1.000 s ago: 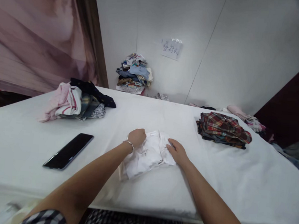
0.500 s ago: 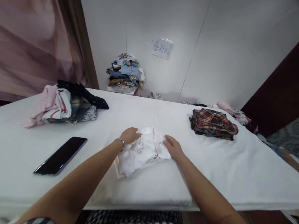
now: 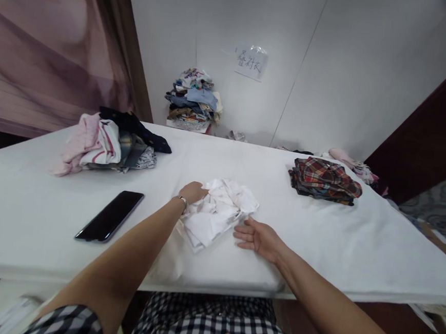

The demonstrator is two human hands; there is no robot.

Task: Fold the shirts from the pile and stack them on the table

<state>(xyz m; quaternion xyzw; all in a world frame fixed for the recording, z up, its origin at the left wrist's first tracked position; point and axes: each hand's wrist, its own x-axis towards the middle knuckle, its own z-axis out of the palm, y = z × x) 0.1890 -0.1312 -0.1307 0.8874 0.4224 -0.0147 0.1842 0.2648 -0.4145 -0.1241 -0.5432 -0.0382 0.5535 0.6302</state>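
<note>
1. While the person leans over the bench, the left hand is closed on the near-left edge of a crumpled white garment, fingers tucked into the cloth.
2. That white garment sits about mid-bench, a bit toward the near edge. It's plain white, heavily wrinkled, bunched into a loose mound with folds sticking out every way, and a flatter flap hangs toward the person on the near-left side.
3. Right hand is open, palm down, fingers spread and pointing left. It lies flat on the bench just beside the garment's near-right corner; honestly can't tell if the fingertips actually touch the cloth.
4. There's a thin bracelet on the left wrist.
5. Off to the left lies a black phone, screen up and dark, well apart from the garment.
6. Far-left on the bench is a messy clothes heap with pink, striped and dark pieces.
7. Over on the right sits a folded plaid stack, red and dark checks, pretty tidy.
8. Back by the wall another pile of mixed clothes stands under a paper sign.
</note>
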